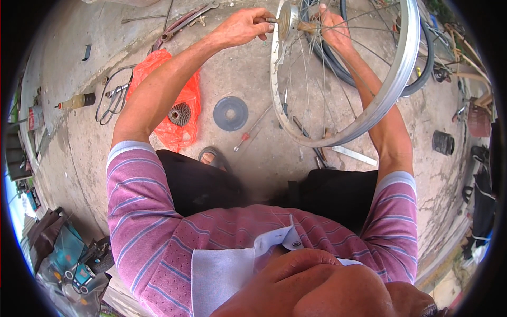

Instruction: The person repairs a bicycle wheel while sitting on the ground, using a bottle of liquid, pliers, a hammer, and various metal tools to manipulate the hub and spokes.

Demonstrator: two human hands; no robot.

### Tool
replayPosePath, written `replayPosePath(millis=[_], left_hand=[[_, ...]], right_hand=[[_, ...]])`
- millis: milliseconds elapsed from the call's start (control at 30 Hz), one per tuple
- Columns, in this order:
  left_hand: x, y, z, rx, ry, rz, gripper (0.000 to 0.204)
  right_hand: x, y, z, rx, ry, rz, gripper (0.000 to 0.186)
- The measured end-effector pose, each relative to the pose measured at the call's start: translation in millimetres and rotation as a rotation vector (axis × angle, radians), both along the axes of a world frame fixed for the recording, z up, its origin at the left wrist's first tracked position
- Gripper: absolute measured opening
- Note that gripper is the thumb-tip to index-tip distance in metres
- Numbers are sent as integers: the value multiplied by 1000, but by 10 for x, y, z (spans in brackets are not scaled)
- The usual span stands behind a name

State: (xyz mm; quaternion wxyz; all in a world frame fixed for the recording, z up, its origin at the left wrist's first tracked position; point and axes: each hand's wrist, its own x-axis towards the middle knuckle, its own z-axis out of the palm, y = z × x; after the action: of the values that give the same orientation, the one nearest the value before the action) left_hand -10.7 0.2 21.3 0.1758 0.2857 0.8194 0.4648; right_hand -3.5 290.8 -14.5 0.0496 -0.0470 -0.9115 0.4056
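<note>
In front of me stands a bare bicycle wheel, its silver rim without a tire and its spokes running to a brownish hub. With thumb and fingers my left hand pinches the axle end on the hub's left side. My right hand is closed around the axle at the hub's other side, partly behind the spokes. Below my left hand, a sprocket cassette lies on a red plastic bag. A dark round disc rests on the concrete beside it.
Black bicycle tires lie beyond the wheel. A wrench, a thin rod with a red part, a black strap loop and a tubular bottle are on the ground. At right stands a black cylinder.
</note>
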Motion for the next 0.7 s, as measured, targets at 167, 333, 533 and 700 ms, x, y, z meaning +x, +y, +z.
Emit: replayPosePath(millis=[167,333,533,700], left_hand=[[-68,158,-31,6,-48,-54,40],[11,-66,-18,-7,-126,3,34],[-60,-425,-79,-196,-16,-79,50],[-118,-1667,-22,-432,74,52,54]], right_hand=[[-164,120,-297,199,403,42,59],[-105,-136,36,64,73,148,71],[-300,44,-74,119,-22,92,72],[-501,145,-158,2,-112,122,75]])
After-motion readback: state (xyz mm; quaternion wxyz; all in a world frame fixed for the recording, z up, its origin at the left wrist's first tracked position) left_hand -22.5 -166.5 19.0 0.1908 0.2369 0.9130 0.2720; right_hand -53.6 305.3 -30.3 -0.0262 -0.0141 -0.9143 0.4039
